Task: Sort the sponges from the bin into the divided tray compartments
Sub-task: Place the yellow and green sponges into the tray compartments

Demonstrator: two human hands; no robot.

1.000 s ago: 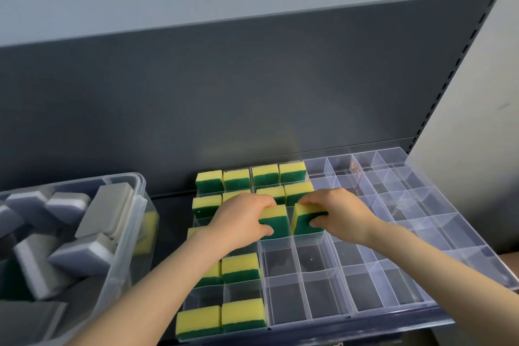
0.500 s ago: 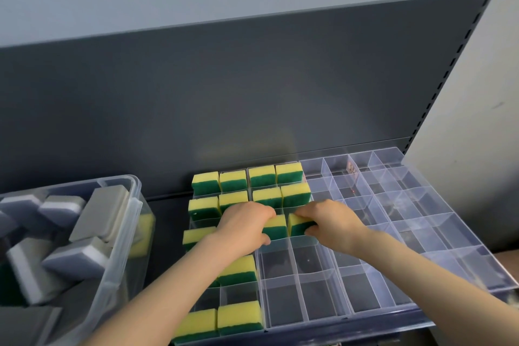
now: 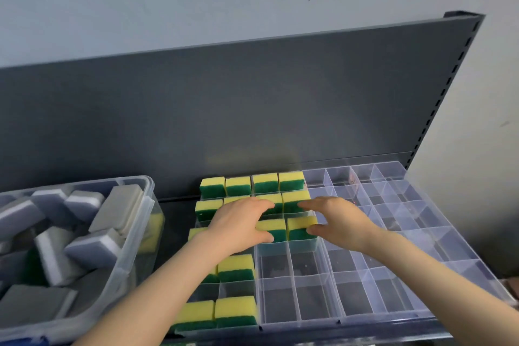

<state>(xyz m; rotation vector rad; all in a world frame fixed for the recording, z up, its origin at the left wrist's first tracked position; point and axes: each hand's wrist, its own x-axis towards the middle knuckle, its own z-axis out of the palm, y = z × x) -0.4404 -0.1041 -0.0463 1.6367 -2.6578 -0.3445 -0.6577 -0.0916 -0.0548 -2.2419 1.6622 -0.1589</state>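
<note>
A clear divided tray lies on the shelf, with yellow-and-green sponges filling its left compartments. Two of them, a left sponge and a right sponge, sit side by side in the third row from the back. My left hand hovers just left of the pair with its fingers spread, the thumb against the left sponge's front. My right hand is just right of them, fingers apart, its fingertips at the right sponge's edge. Neither hand closes on a sponge. A clear bin at the left holds several grey-and-white sponges.
The dark grey shelf back panel rises directly behind the tray and bin. The tray's right half consists of clear compartments with nothing in them. A yellow sponge shows through the bin's right wall.
Both hands were gripping the two sponges and pressing them down into the third-row compartments. Now the sponges sit in place and the fingers have spread apart off them.
</note>
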